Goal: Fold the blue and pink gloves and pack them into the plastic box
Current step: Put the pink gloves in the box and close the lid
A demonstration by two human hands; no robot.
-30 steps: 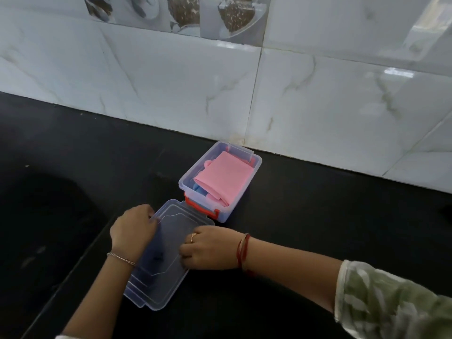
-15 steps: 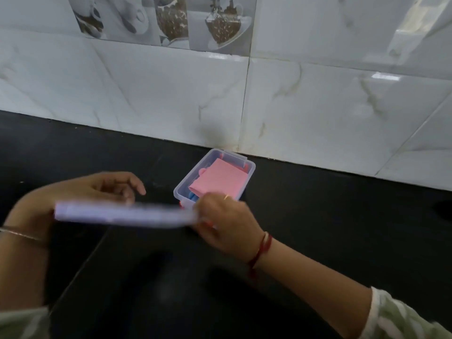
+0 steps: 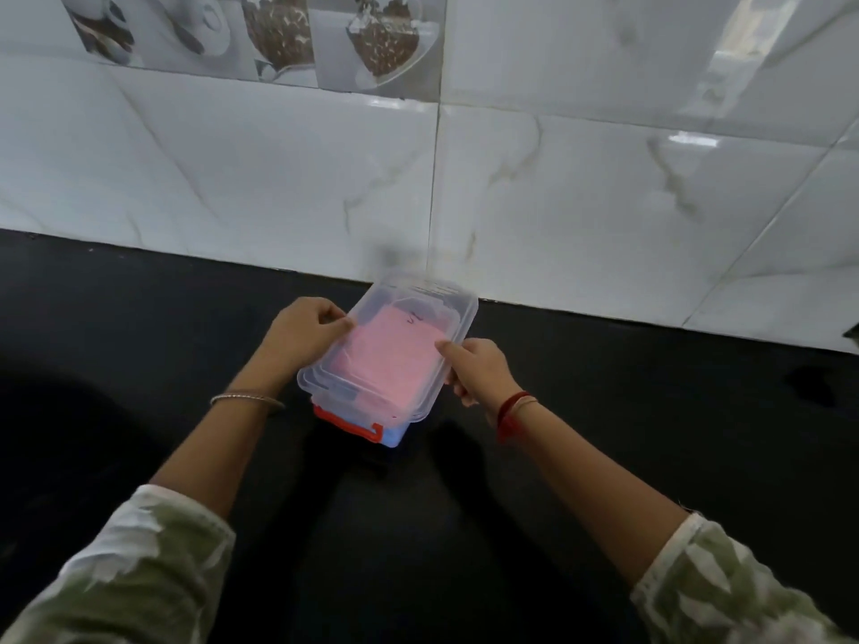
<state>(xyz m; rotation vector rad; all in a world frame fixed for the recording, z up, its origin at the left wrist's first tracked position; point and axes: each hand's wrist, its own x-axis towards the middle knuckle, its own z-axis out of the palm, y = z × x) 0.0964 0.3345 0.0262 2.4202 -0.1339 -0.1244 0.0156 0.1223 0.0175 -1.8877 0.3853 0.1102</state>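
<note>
The clear plastic box (image 3: 390, 436) with a red latch (image 3: 348, 422) stands on the black counter near the wall. Its transparent lid (image 3: 446, 295) lies over the top of the box. Through the lid the folded pink glove (image 3: 386, 355) shows; a bit of blue glove is visible low in the box's near corner. My left hand (image 3: 302, 334) grips the lid's left edge with pinched fingers. My right hand (image 3: 474, 369) holds the lid's right edge. Whether the lid is fully seated I cannot tell.
The black countertop (image 3: 650, 411) runs left to right, ending at a white marble-tiled wall (image 3: 558, 202) just behind the box. A decorative tile band (image 3: 279, 34) runs along the top of the wall.
Both hands picked the lid up from the counter in front of the box, carried it over, and now it rests on top of the box.
</note>
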